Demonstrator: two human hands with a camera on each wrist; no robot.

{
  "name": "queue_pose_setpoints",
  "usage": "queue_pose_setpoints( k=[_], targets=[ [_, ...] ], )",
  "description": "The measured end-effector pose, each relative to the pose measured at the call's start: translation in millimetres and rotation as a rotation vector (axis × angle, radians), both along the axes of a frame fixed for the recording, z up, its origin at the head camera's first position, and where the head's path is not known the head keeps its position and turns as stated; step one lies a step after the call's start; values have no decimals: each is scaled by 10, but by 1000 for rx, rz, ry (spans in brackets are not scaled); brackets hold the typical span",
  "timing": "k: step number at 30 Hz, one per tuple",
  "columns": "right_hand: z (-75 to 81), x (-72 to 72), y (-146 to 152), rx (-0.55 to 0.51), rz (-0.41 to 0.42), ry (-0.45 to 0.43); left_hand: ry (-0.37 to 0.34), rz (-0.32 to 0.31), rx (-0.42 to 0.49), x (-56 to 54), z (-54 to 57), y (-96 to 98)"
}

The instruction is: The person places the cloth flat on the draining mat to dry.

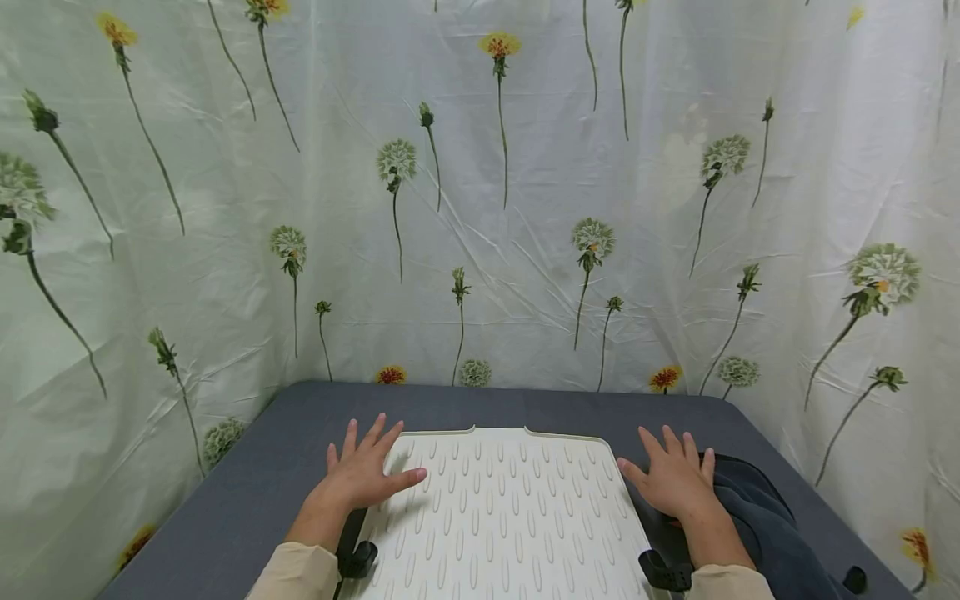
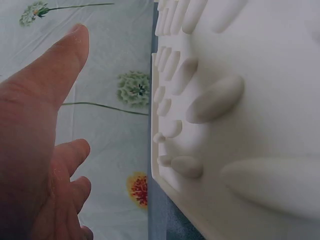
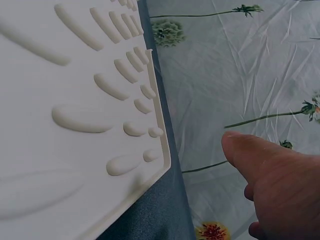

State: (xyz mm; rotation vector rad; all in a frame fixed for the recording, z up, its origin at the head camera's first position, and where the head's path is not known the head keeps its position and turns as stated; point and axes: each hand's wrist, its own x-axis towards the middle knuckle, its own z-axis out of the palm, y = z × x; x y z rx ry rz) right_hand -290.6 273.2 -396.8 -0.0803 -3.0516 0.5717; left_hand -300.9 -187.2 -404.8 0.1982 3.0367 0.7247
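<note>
While flanking the white tray (image 1: 510,517), shows left hand (image 1: 352,479) and right hand (image 1: 675,479) released.
Spreads fingers wide on each; extends left thumb above the tray's left edge, poises right hand beside the right edge, near dark cloth (image 1: 765,521). On grey worktop (image 1: 217,542), between both hands: rimmed, stepped along the far edge, studded with rows of elongated ridges.

We find the board (image 1: 495,517) white, patterned with rows of raised elongated ovals. We record a plain grey-blue table (image 1: 217,533), cream sleeves (image 1: 300,573), black wrist straps (image 1: 360,560), dark navy cloth (image 1: 780,533), and a whitish curtain (image 1: 480,233) printed with green-stemmed dandelions (image 1: 396,162) and yellow or orange-red flowers (image 1: 391,375).
</note>
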Motion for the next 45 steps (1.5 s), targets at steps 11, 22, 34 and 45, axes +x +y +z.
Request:
queue_pose_setpoints(
  k=[11,22,34,45],
  targets=[
    [81,67,100,-33,-27,-30,6,-1,-13,2,-1,6],
    [252,114,244,-54,-64,-63,8,-2,-17,26,26,13],
    [432,236,558,-78,-128,-115,1,-21,-32,50,56,17],
    [422,294,810,-173,-208,-238,-43,-37,-18,51,66,5]
  ],
)
